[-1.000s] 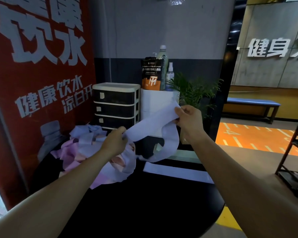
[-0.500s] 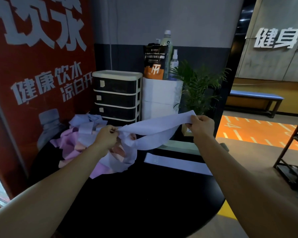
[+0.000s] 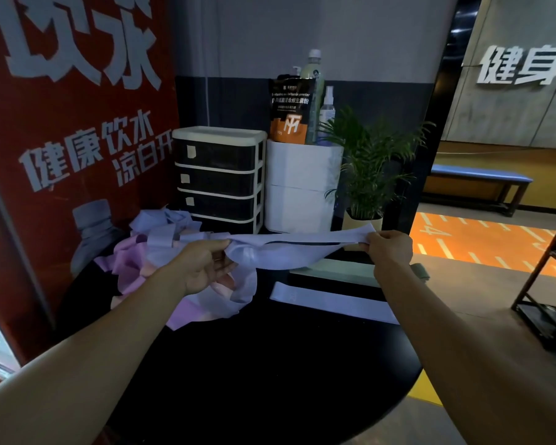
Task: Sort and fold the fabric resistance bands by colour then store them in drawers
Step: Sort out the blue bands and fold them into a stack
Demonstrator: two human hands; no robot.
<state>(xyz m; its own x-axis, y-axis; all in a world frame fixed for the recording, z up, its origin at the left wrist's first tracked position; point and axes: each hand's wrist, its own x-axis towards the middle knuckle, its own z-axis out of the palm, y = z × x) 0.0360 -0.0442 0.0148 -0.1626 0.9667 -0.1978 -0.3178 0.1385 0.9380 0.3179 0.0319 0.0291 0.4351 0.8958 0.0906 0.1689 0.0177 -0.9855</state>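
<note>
Stretching lavender band (image 3: pixel 289 248) left-right, left hand (image 3: pixel 203 268), right hand (image 3: pixel 390 248)

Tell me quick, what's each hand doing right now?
Left hand: pinches one end of the lilac band.
Right hand: pinches the other end, band stretched between them.

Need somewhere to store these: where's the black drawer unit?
Head view: the black drawer unit stands at the round table's far edge, behind the band pile, left of a white box.

Drawers (image 3: pixel 217 175) behind pile (image 3: pixel 148 252) — plant (image 3: pixel 366 168) rightward
</note>
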